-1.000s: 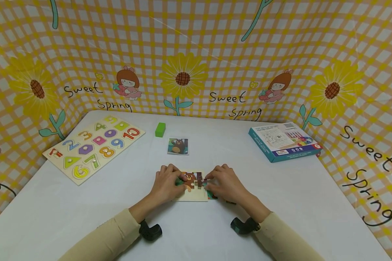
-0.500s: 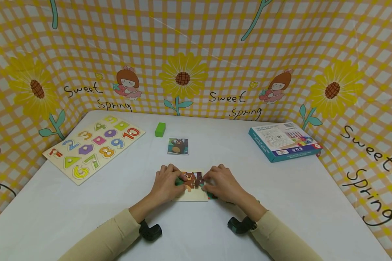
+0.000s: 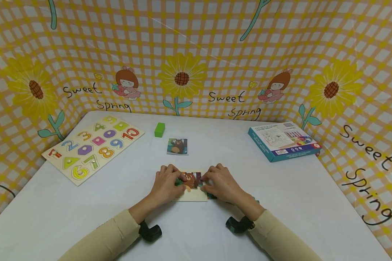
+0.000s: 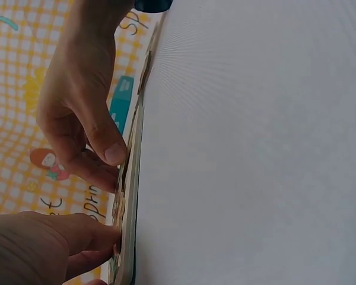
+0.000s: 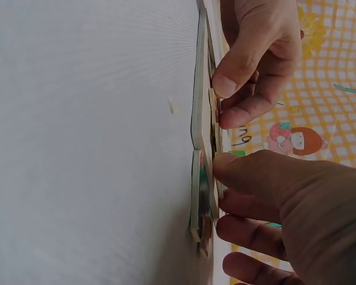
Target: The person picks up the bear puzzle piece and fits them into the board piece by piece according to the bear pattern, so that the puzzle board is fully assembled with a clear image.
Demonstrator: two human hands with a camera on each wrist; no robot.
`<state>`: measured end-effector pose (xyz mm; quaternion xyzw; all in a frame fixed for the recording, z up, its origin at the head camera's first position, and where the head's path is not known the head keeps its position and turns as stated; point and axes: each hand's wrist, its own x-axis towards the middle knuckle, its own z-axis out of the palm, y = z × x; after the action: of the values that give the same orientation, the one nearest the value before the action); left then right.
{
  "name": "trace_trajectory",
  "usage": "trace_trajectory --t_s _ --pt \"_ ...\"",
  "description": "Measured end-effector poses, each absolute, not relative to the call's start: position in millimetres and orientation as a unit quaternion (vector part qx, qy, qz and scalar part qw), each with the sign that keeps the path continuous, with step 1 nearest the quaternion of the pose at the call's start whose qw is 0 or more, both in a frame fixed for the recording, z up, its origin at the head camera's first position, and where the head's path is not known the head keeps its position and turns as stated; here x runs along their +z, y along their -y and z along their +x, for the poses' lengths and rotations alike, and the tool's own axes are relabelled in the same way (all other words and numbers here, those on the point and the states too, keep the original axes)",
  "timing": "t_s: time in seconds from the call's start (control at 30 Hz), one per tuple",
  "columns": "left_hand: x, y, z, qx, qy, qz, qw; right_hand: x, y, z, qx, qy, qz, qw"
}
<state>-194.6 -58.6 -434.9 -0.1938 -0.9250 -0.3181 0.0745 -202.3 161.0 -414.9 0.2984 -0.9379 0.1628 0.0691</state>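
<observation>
A pale jigsaw tray [image 3: 193,196] lies on the white table between the hands, its upper part bearing joined bear jigsaw pieces [image 3: 190,178]. From the left, my left hand [image 3: 165,184] holds the pieces, thumb and fingertips curled on their left side. On the opposite side my right hand [image 3: 224,184] pinches a dark jigsaw piece [image 3: 199,177], which sits against the bear's face. Both hands hide parts of the picture. More loose jigsaw pieces [image 3: 212,196] lie under the right palm; in the right wrist view a loose piece [image 5: 198,193] shows against the tray's edge.
A small bear picture [image 3: 177,146] lies beyond the hands, with a green block [image 3: 159,129] behind it. At the left is a number puzzle board [image 3: 77,178]. A teal box [image 3: 270,153] stands at the back right. Patterned cloth [image 3: 196,47] walls the table's back and sides.
My right hand has moved slightly left, bringing the dark jigsaw piece in against the bear pieces, so the gap between them has closed. The left hand stays in place.
</observation>
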Motion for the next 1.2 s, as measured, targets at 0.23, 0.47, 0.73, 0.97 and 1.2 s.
trace_trajectory --t_s 0.23,0.47,0.73,0.97,1.2 --pt "-432 53 -195 -0.325 0.920 -0.198 0.090 -416 -160 -203 0.159 0.940 0.293 0.066" --pt "-432 40 -196 -0.312 0.920 -0.221 0.091 -416 -159 -203 0.159 0.943 0.285 0.058" --pt "-432 35 -195 -0.310 0.923 -0.213 0.085 -415 -158 -202 0.154 0.946 0.280 0.054" --pt "-433 35 -196 -0.300 0.927 -0.210 0.084 -415 -158 -202 0.159 0.943 0.285 0.060" --pt "-434 33 -196 -0.290 0.930 -0.210 0.086 -416 -159 -202 0.159 0.942 0.288 0.071"
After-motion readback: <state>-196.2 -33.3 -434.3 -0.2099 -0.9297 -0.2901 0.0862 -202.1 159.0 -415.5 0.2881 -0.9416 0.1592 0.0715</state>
